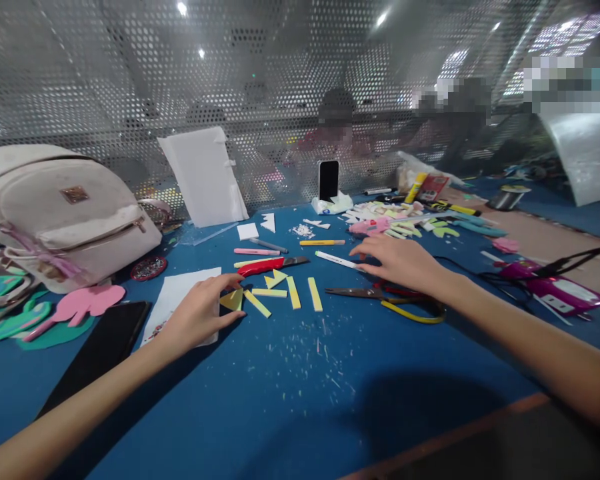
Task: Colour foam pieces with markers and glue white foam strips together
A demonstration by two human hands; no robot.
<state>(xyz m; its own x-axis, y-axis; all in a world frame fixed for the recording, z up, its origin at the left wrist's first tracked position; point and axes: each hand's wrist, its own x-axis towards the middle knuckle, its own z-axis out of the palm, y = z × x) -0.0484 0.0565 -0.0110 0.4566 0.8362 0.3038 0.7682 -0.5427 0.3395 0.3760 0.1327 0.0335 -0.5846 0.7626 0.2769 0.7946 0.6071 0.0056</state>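
Note:
My left hand [200,310] is at the left of the loose pieces, thumb and fingers closed around the edges of a small yellow triangle [233,301]. My right hand [397,261] is over the table right of centre, its thumb and fingertips at the near end of a white marker [336,259] with a green tip. Between the hands lie several thin yellow strips [293,292] and a red utility knife [263,267] with its blade out. Scissors [355,292] with red and yellow handles lie under my right wrist, partly hidden.
A pink marker [257,251] and a yellow marker [323,243] lie farther back. A white backpack [70,207] and a black phone [100,350] are at left. A pink glue gun [370,227] sits by foam scraps; a purple device [553,287] is at right.

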